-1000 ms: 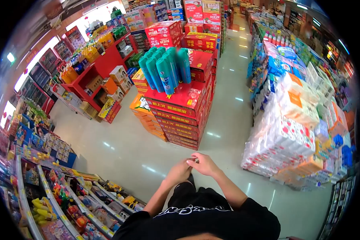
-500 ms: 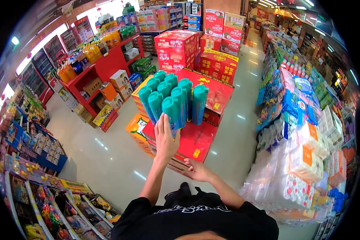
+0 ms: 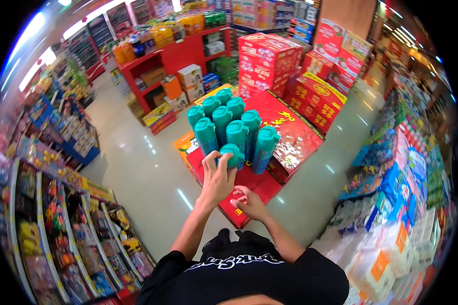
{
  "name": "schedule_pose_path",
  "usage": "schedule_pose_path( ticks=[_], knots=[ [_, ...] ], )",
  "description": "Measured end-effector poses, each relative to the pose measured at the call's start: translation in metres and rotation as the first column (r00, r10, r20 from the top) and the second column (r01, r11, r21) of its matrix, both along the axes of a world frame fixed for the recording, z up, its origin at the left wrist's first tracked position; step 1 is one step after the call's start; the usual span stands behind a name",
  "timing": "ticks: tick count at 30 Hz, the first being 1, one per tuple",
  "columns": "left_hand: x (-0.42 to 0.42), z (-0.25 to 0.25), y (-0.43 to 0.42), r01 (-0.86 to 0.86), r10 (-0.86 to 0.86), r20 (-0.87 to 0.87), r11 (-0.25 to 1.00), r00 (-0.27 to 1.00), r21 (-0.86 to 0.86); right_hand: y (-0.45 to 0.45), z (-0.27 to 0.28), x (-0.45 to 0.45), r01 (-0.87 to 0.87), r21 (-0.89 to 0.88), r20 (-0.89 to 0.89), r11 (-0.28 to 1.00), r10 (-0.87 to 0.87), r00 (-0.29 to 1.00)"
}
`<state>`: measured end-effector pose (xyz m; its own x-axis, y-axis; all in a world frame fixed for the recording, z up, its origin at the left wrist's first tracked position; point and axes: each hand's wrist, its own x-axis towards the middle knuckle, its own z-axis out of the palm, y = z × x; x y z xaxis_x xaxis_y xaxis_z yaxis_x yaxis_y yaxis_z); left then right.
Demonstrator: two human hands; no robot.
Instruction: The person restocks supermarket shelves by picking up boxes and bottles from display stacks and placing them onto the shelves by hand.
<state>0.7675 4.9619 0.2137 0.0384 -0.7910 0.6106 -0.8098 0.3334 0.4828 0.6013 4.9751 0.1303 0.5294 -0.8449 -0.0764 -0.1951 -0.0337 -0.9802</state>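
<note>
Several tall cans [image 3: 206, 134] with teal caps and blue bodies, which look like spray cans, stand close together on a red box [image 3: 208, 173]. My left hand [image 3: 219, 179] curls its fingers round the cap of the nearest can [image 3: 232, 154], just in front of the group. That can's lower part is hidden behind my hand. To its right stands another can [image 3: 265, 150], a little apart from the rows. Low over the box's near edge, my right hand [image 3: 250, 204] holds nothing, its fingers loosely bent and apart.
Behind the cans lies a red gift box [image 3: 290, 124], and red cartons [image 3: 269, 61] are stacked beyond. A red shelf [image 3: 180, 56] with drink bottles stands at the far left. Toy racks [image 3: 61, 229] line the near left; tissue packs [image 3: 387, 249] pile up on the right.
My left hand has gone from straight fingers against the front can to fingers curled round its cap. My right hand has come up nearer to it. The view has turned left.
</note>
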Motion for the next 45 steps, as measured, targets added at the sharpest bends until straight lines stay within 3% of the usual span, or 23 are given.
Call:
schedule_pose_path(
  ticks=[4, 5, 8, 11, 14, 18, 22, 27, 30, 31, 35, 39, 42, 43, 45],
  knots=[
    [-0.025, -0.013, 0.031, 0.176, -0.188, -0.143, 0.98, 0.972, -0.089, -0.017, -0.012, -0.011, 0.056, -0.096, 0.179, 0.994, -0.038, 0.983],
    [-0.031, -0.018, 0.041, 0.154, -0.157, -0.108, 0.987, 0.982, -0.034, -0.015, -0.017, -0.013, 0.085, -0.152, 0.195, 0.985, -0.055, 0.979],
    [-0.043, -0.034, 0.067, 0.052, -0.06, -0.086, 0.995, 0.994, -0.089, -0.001, -0.015, -0.017, 0.126, -0.34, 0.199, 0.932, -0.059, 0.978],
    [-0.045, -0.034, 0.101, -0.034, 0.004, -0.224, 0.991, 0.975, -0.13, 0.019, 0.005, -0.019, 0.134, -0.493, 0.204, 0.859, -0.035, 0.978],
    [-0.046, -0.029, 0.152, -0.175, 0.115, -0.296, 0.967, 0.948, -0.187, 0.051, 0.035, -0.021, 0.016, -0.447, 0.127, 0.894, 0.046, 0.991],
    [-0.04, -0.034, 0.234, -0.317, 0.201, -0.402, 0.915, 0.893, -0.247, 0.095, 0.073, -0.006, -0.28, -0.515, 0.005, 0.81, 0.329, 0.944],
    [-0.033, -0.047, 0.329, -0.455, 0.307, -0.462, 0.855, 0.832, -0.251, 0.15, 0.079, 0.03, -0.518, -0.541, 0.076, 0.663, 0.652, 0.754],
    [-0.037, -0.053, 0.481, -0.6, 0.467, -0.481, 0.782, 0.742, -0.167, 0.269, 0.075, 0.095, -0.842, -0.485, -0.07, 0.236, 0.949, 0.307],
    [-0.045, -0.049, 0.569, -0.728, 0.578, -0.562, 0.683, 0.591, -0.063, 0.366, 0.073, 0.127, -0.819, -0.569, -0.118, 0.081, 0.977, 0.179],
    [-0.048, -0.052, 0.598, -0.784, 0.636, -0.615, 0.619, 0.466, 0.046, 0.395, 0.071, 0.135, -0.846, -0.525, -0.079, 0.097, 0.984, 0.161],
    [-0.034, -0.048, 0.686, -0.852, 0.564, -0.764, 0.522, 0.313, 0.036, 0.498, 0.062, 0.169, -0.897, -0.439, 0.007, 0.057, 0.998, 0.06],
    [-0.012, -0.078, 0.767, -0.851, 0.536, -0.793, 0.524, 0.29, 0.043, 0.578, 0.046, 0.205, -0.97, -0.242, 0.156, 0.022, 0.988, -0.016],
    [0.006, -0.088, 0.819, -0.859, 0.729, -0.656, 0.449, 0.192, 0.247, 0.637, 0.033, 0.25, -0.987, -0.154, 0.183, -0.048, 0.98, -0.076],
    [0.015, -0.089, 0.834, -0.828, 0.683, -0.715, 0.481, 0.149, 0.288, 0.657, 0.028, 0.267, -0.987, -0.138, 0.177, -0.087, 0.978, -0.111],
    [0.039, -0.091, 0.872, -0.861, 0.773, -0.627, 0.381, 0.097, 0.337, 0.702, 0.022, 0.305, -0.98, -0.121, 0.178, -0.156, 0.968, -0.176]
  ],
)
